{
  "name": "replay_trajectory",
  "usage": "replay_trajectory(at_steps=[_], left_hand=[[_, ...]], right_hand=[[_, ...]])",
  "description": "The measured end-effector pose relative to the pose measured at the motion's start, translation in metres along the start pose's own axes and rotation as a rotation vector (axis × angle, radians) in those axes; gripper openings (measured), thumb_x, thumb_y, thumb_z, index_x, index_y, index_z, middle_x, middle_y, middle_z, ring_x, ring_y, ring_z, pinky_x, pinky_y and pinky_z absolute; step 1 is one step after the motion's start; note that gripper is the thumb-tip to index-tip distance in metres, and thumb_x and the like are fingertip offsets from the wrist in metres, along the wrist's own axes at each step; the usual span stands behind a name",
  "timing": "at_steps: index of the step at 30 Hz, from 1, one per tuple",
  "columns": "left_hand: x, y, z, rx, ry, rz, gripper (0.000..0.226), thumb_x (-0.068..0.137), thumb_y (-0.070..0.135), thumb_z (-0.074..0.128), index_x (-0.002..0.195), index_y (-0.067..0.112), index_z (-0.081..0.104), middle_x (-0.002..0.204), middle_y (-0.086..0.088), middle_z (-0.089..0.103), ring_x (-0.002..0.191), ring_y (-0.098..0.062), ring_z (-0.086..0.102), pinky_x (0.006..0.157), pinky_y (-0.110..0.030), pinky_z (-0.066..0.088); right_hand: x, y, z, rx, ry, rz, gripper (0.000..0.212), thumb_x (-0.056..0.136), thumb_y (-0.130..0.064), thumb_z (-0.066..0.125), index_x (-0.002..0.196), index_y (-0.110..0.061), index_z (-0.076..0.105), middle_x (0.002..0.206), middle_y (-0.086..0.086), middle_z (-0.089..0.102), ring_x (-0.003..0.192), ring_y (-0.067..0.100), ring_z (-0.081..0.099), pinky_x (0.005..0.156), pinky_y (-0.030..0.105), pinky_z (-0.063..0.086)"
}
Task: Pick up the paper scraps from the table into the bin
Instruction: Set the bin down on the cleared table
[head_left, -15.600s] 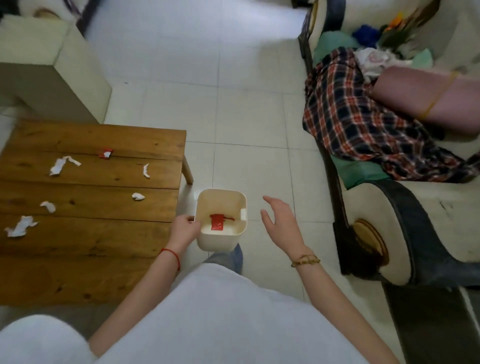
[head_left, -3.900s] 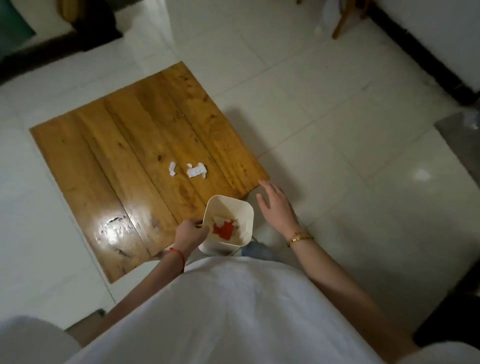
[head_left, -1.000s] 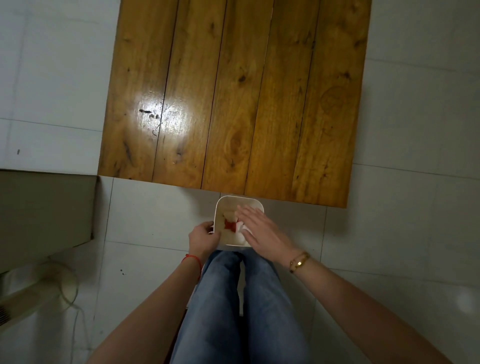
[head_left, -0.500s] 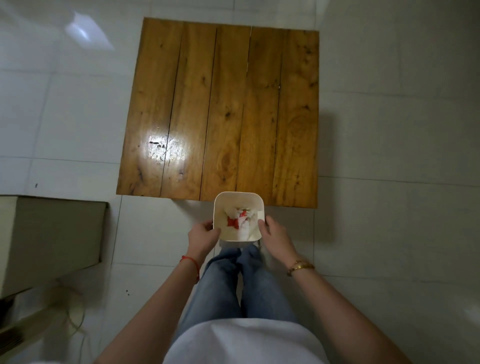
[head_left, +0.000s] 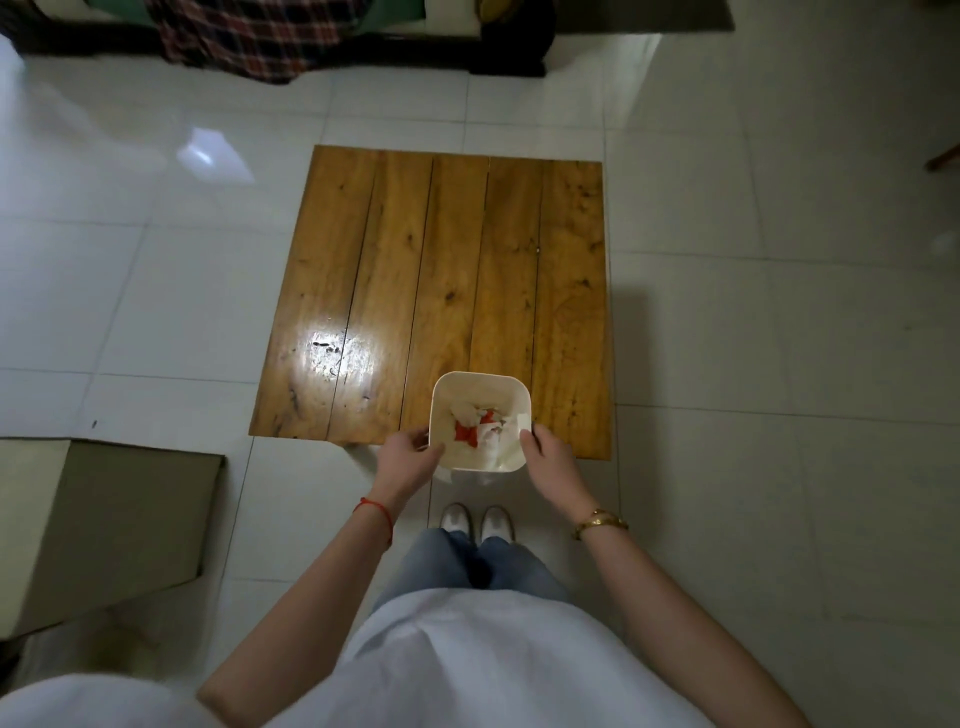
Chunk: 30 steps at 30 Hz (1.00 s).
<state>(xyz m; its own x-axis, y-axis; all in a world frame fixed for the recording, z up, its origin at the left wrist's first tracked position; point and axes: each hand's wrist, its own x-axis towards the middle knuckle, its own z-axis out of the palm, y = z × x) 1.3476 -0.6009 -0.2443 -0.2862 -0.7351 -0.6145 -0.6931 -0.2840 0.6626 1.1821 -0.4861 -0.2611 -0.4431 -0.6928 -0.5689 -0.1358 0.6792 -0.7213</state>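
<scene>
Tiled floor (head_left: 727, 364) round table (head_left: 452, 291), fingers of both hands gripping bin (head_left: 480, 387) at near edge

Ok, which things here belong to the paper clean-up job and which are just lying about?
Job: bin, paper scraps inside it, wooden table, left hand and right hand gripping the bin.

Lying about: cardboard box, plaid cloth, white shoes.

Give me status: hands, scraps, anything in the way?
Both hands, left and right, grip the bin. Scraps inside it. Table shows none. Nothing in the way.
</scene>
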Motion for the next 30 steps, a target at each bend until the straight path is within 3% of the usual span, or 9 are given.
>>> replay_trajectory(at_steps=[4,8,12,15,20,25,30], left_hand=[[0.016,0.022,-0.008,-0.003,0.005,0.028,0.035,0.086,0.014,0.055,0.119,0.008,0.062,0.107,-0.009,0.07,0.071,-0.005,0.061,0.047,-0.008,0.044],[0.042,0.043,-0.023,0.037,-0.004,0.073,0.034,0.087,0.017,0.055,0.119,0.007,0.062,0.107,-0.009,0.07,0.074,-0.008,0.062,0.049,-0.011,0.044],[0.08,0.067,-0.042,0.077,-0.001,0.096,0.034,0.086,0.022,0.055,0.117,0.01,0.063,0.106,-0.006,0.07,0.09,-0.019,0.065,0.065,-0.02,0.05],[0.115,0.083,-0.058,0.096,-0.012,0.116,0.036,0.085,0.022,0.055,0.119,0.011,0.063,0.11,-0.005,0.07,0.092,-0.016,0.062,0.07,-0.021,0.048],[0.178,0.103,-0.081,0.169,-0.059,0.148,0.036,0.086,0.025,0.055,0.119,0.012,0.062,0.111,-0.005,0.07,0.088,-0.014,0.06,0.063,-0.014,0.045],[0.233,0.116,-0.093,0.199,-0.11,0.177,0.038,0.088,0.027,0.054,0.122,0.012,0.06,0.115,-0.005,0.068,0.094,-0.014,0.061,0.075,-0.022,0.048],[0.271,0.116,-0.09,0.232,-0.153,0.182,0.039,0.09,0.031,0.05,0.124,0.014,0.058,0.114,-0.005,0.068,0.095,-0.016,0.062,0.067,-0.016,0.046]], right_hand=[[0.017,-0.021,-0.012,-0.045,0.009,-0.028,0.031,0.101,-0.036,0.036,0.089,-0.016,0.056,0.069,0.0,0.054,0.054,0.01,0.044,0.045,0.021,0.033],[0.042,-0.05,-0.021,-0.046,0.012,-0.045,0.029,0.1,-0.037,0.036,0.091,-0.02,0.057,0.071,-0.001,0.057,0.054,0.009,0.045,0.043,0.017,0.033],[0.079,-0.082,-0.025,-0.052,0.015,-0.059,0.026,0.101,-0.035,0.036,0.087,-0.024,0.055,0.07,-0.003,0.055,0.053,0.008,0.044,0.043,0.019,0.031],[0.112,-0.105,-0.024,-0.058,0.009,-0.05,0.025,0.101,-0.032,0.037,0.093,-0.02,0.056,0.071,-0.003,0.055,0.052,0.007,0.042,0.041,0.016,0.03],[0.168,-0.137,-0.018,-0.051,0.014,-0.015,0.023,0.101,-0.029,0.037,0.099,-0.018,0.057,0.075,-0.003,0.058,0.056,0.008,0.046,0.039,0.012,0.03],[0.22,-0.156,-0.009,-0.027,0.061,0.027,0.019,0.101,-0.027,0.038,0.094,-0.023,0.055,0.071,-0.007,0.056,0.056,0.006,0.048,0.037,0.008,0.031],[0.257,-0.153,-0.001,-0.047,0.1,0.062,0.02,0.101,-0.027,0.038,0.09,-0.025,0.055,0.074,-0.009,0.06,0.059,0.005,0.054,0.044,0.01,0.036]])
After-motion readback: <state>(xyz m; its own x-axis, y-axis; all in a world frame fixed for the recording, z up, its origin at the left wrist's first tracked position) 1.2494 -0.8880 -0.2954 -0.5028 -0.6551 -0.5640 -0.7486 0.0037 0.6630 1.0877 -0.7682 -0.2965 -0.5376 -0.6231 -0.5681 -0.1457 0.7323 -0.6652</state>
